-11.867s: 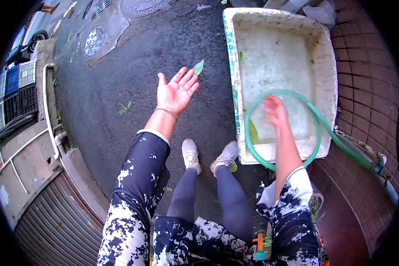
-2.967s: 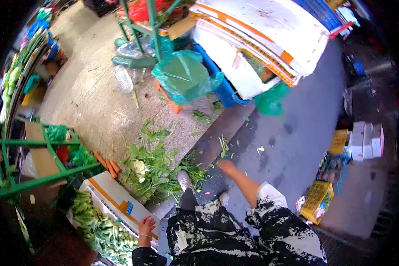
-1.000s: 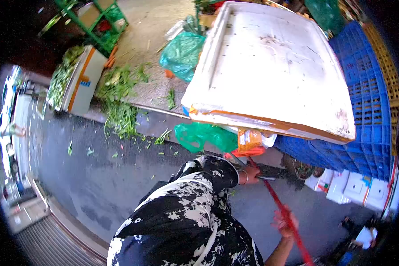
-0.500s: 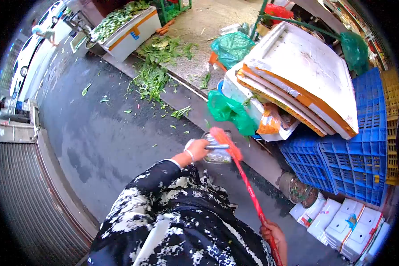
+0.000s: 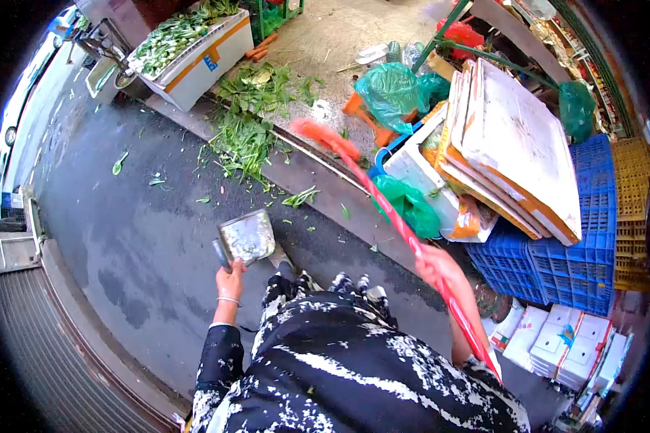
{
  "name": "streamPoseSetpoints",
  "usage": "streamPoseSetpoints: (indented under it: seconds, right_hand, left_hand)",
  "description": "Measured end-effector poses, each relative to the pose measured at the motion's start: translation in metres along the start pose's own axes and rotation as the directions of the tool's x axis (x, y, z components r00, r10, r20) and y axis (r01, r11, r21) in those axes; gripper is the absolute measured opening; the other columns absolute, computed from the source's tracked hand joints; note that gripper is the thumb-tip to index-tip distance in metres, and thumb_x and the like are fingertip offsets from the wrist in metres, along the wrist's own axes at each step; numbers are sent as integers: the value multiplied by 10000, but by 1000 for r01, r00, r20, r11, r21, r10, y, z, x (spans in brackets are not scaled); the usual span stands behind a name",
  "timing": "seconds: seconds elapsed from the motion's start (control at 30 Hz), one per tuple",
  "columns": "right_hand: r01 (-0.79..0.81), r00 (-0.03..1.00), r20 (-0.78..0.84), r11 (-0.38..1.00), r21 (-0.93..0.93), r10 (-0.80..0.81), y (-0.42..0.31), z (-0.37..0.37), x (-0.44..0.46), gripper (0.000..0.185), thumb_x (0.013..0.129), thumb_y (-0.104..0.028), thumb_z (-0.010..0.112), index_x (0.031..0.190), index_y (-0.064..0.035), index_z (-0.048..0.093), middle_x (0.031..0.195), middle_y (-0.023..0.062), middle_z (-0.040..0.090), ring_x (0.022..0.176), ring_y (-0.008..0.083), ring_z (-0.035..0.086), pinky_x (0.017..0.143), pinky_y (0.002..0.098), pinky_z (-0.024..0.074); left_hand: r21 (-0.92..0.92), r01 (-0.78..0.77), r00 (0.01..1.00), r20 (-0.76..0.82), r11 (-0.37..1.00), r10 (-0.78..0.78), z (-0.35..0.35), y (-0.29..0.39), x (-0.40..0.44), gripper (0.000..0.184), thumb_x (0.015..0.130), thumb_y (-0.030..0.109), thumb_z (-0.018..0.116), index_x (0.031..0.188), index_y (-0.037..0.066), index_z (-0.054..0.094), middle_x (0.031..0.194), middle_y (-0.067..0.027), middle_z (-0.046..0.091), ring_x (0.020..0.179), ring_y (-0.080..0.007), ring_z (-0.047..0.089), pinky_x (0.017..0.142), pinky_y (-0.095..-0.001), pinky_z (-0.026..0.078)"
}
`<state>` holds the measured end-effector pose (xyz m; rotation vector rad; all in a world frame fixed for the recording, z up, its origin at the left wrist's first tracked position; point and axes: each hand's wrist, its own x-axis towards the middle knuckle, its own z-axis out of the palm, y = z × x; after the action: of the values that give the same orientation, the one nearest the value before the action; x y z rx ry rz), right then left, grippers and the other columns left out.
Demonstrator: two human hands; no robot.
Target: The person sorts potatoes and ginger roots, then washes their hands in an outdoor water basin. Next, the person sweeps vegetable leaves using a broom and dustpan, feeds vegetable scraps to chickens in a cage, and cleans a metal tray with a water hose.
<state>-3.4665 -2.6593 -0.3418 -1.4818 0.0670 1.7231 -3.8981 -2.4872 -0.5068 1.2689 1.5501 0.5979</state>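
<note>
The right grip (image 5: 438,265) is closed around the broom's (image 5: 393,216) handle, the red head beyond it over the step edge (image 5: 321,172). The left grip (image 5: 230,278) clasps the dustpan (image 5: 247,237), its pan just ahead; open pavement (image 5: 144,245) lies outward of that grip.

The left hand (image 5: 230,280) grips a dustpan (image 5: 248,237); the right hand (image 5: 440,268) holds a red broom (image 5: 401,225).

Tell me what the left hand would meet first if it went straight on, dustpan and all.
Beyond its dustpan, the left hand would probably meet the loose greens by the curb first, after open pavement; its height above them is unclear.
</note>
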Motion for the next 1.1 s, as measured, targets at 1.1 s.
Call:
streamPoseSetpoints:
  seconds: [1.1]
  right_hand:
    - [-46, 997, 30, 900, -434, 66, -385, 184, 266, 41, 806, -117, 505, 811, -77, 498, 498, -21, 417, 346, 71, 381, 295, 208, 296]
  left_hand:
    - [-307, 299, 859, -325, 904, -395, -137, 197, 363, 271, 800, 315, 573, 741, 59, 508, 719, -38, 588, 573, -101, 521, 457, -220, 395]
